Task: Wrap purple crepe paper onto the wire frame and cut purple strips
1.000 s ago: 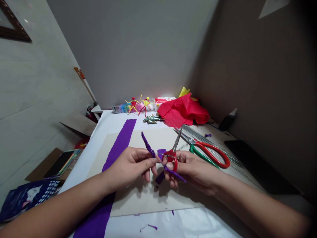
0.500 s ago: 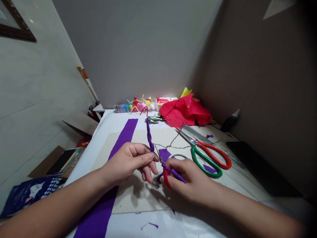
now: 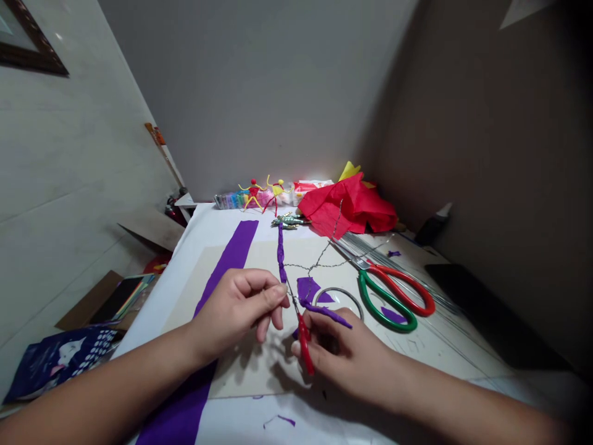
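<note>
My left hand [image 3: 248, 306] pinches a twisted-wire frame [image 3: 319, 262] between thumb and fingers, over the pale board. Purple crepe paper [image 3: 280, 253] wraps one upright limb of the frame, and another purple-wrapped limb [image 3: 328, 314] points toward my right hand. The remaining wire is bare and grey. My right hand [image 3: 349, 352] is closed around small red-handled scissors [image 3: 304, 343], whose metal tips reach the wire beside my left fingertips. Exactly where the blades meet the wire is too small to make out.
Large scissors [image 3: 393, 290] with red and green handles lie right, beside loose wires [image 3: 445, 303]. A purple paper strip [image 3: 185, 383] runs along the left. Purple scraps [image 3: 310, 289] and a grey ring [image 3: 343, 293] lie on the board [image 3: 259, 377]. Red paper [image 3: 347, 204] and small figures [image 3: 253, 194] stand behind.
The red-handled scissors have dropped slightly and tilted, showing more of their handle. My right hand has moved a little down, and the wire frame has turned slightly.
</note>
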Demonstrator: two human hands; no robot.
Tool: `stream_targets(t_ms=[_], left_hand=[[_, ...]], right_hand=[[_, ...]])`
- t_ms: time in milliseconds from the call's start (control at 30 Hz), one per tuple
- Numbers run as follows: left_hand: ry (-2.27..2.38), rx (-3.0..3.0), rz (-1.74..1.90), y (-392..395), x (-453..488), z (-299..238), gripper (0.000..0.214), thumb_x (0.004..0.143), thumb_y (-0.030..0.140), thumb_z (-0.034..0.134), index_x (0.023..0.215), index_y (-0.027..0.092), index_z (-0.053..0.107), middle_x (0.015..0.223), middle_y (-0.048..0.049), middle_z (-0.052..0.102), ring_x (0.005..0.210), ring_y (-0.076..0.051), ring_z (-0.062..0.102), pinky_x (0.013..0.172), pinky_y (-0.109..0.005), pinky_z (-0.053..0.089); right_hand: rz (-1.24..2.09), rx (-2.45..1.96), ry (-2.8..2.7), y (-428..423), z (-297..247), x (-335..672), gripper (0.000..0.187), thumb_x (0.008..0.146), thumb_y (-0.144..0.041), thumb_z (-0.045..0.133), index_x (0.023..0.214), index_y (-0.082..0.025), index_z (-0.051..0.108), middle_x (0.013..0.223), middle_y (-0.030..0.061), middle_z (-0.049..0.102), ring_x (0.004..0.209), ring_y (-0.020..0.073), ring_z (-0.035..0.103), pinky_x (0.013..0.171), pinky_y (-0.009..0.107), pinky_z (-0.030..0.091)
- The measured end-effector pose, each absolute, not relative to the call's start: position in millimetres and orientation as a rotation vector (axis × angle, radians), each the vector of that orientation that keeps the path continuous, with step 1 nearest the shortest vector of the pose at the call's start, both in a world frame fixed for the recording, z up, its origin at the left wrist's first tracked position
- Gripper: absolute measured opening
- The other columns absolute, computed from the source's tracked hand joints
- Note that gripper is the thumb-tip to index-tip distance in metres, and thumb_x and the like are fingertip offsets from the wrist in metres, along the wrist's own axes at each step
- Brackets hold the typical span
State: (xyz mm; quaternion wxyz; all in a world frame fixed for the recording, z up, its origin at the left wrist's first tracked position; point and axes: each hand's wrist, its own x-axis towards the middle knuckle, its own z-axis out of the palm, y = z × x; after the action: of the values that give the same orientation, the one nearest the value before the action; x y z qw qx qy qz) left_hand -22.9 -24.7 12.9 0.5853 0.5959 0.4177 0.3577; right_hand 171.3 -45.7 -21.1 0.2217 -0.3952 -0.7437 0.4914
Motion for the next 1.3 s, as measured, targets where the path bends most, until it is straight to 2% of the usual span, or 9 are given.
stream_targets(t_ms=[267,367,533,800,1133,1300], left_hand=[[1.130,1.624,0.894,-31,-22,14,0.027,0.085,0.035,0.054,0.071,0.013,0.064,0.054,0.0006,0.059,0.036,-0.003,0.038,0.035,-0.016,0.026],[1.155,1.750,0.882,-32,-22,15,0.031,0.086,0.033,0.052,0.064,0.014,0.062,0.054,0.0007,0.058,0.038,-0.004,0.038,0.037,-0.017,0.028],[1.156,1.972,0.941,-34,-17,21,0.033,0.085,0.024,0.051,0.054,0.015,0.056,0.049,0.0014,0.054,0.048,-0.008,0.047,0.049,-0.018,0.036],[1.176,2.158,0.974,-33,-17,19,0.032,0.085,0.021,0.050,0.053,0.016,0.055,0.047,0.0013,0.053,0.046,-0.009,0.048,0.049,-0.020,0.037],[1.137,2.245,1.042,-34,-16,18,0.030,0.084,0.017,0.051,0.054,0.016,0.052,0.047,0.0022,0.050,0.045,-0.008,0.047,0.048,-0.019,0.036],[1.140,2.270,1.054,-35,-16,19,0.030,0.083,0.015,0.052,0.053,0.016,0.052,0.047,0.0020,0.050,0.045,-0.008,0.047,0.048,-0.019,0.036]], right_hand=[[1.596,-1.014,-1.955,-50,-18,171,0.019,0.086,-0.036,0.049,0.079,-0.018,0.049,0.065,-0.0035,0.048,0.057,0.0084,0.041,0.050,0.020,0.031],[1.545,-1.022,-1.987,-50,-15,171,0.016,0.085,-0.033,0.050,0.080,-0.018,0.053,0.066,-0.0032,0.048,0.058,0.0089,0.042,0.052,0.019,0.033],[1.397,-1.053,-2.054,-51,-12,171,0.017,0.085,-0.034,0.051,0.077,-0.019,0.056,0.061,-0.0036,0.046,0.057,0.0093,0.041,0.051,0.019,0.034],[1.413,-0.994,-2.019,-54,-16,167,0.020,0.085,-0.031,0.050,0.070,-0.019,0.045,0.061,-0.0041,0.044,0.058,0.0088,0.040,0.052,0.018,0.034],[1.257,-1.092,-2.088,-57,-13,167,0.019,0.087,-0.034,0.044,0.078,-0.019,0.054,0.062,-0.0020,0.048,0.058,0.0106,0.043,0.054,0.019,0.039],[1.306,-1.040,-2.053,-58,-13,166,0.019,0.087,-0.031,0.043,0.073,-0.020,0.051,0.062,-0.0022,0.048,0.059,0.0104,0.043,0.056,0.019,0.039]])
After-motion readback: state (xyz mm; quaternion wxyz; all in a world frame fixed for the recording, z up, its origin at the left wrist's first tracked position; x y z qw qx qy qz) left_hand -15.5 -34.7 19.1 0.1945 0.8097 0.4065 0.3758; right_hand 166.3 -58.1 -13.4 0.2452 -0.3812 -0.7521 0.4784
